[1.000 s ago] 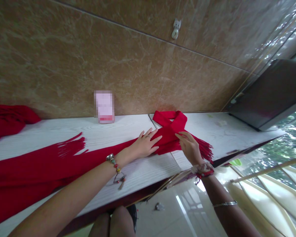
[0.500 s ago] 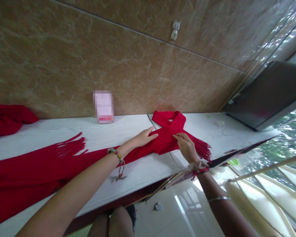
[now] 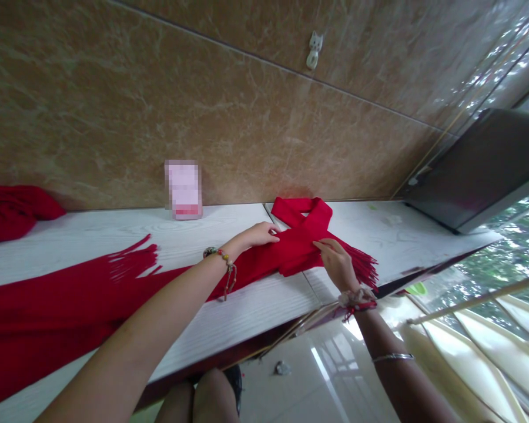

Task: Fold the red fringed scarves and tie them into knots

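A red fringed scarf [image 3: 264, 257] lies along the white surface, folded at its right end into a crossed loop with the fringe pointing down and right. Thumb and fingers of my left hand [image 3: 258, 235] pinch its upper edge just left of the crossing. On the other side of the crossing, my right hand [image 3: 336, 261] has its fingertips pressed together on the cloth. Wider red fabric with a fringed end [image 3: 62, 299] spreads to the left, partly behind my left forearm.
Against the brown tiled wall stands a blurred pink box [image 3: 184, 189]. A bunched red cloth [image 3: 15, 211] sits at the far left. A dark grey appliance [image 3: 498, 164] is at the right end of the white countertop [image 3: 220, 220]. A white cat-shaped hook [image 3: 314, 50] is on the wall.
My left hand has closed from spread fingers to a pinch at the scarf's upper edge, its forearm shifting right. My right hand has moved slightly right, still pinching.
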`<state>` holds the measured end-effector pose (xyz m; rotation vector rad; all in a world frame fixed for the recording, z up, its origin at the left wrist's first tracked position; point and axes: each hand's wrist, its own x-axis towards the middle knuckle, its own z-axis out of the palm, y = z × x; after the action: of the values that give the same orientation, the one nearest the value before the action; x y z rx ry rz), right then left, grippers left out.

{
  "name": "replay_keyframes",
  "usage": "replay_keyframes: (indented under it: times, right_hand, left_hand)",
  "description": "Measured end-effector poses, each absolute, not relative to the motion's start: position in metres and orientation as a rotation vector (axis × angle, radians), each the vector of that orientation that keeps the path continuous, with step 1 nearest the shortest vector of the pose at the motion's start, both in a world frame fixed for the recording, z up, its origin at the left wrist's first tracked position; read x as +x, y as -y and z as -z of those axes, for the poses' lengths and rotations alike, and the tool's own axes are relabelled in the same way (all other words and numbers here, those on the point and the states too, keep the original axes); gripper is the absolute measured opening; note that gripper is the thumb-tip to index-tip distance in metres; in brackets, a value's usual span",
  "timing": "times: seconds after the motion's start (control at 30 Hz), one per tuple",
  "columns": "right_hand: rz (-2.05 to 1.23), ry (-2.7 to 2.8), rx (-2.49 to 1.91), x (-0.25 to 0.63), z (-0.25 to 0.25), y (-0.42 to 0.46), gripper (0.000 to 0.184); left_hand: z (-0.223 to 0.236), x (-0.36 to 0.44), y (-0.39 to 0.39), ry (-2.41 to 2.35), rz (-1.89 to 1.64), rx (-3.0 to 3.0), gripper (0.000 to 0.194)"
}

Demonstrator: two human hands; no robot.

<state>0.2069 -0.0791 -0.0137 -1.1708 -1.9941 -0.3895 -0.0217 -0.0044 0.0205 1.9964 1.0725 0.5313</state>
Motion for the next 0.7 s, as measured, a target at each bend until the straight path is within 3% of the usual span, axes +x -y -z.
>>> replay_keyframes:
  times: [0.17, 0.3, 0.5, 0.7]
  right_hand:
    - [0.307, 1.971, -1.248, 0.203, 0.027, 0.083, 0.035]
    - [0.285, 2.0, -1.263, 0.204, 0.019, 0.085, 0.038]
    - [0.144, 2.106, -1.19, 0.198, -0.011, 0.069, 0.037]
    - [-0.028, 2.285, -1.358, 0.193, 0.011, 0.043, 0.043]
  left_hand:
    - [-0.012, -0.024, 0.013, -1.148, -0.556, 2.113, 0.036]
    - [-0.01, -0.022, 0.032, -1.16, -0.718, 2.56, 0.044]
    - [0.002, -0.013, 0.06, -1.08, -0.329, 2.767, 0.051]
    - [0.01, -0.014, 0.068, -1.115, -0.422, 2.732, 0.057]
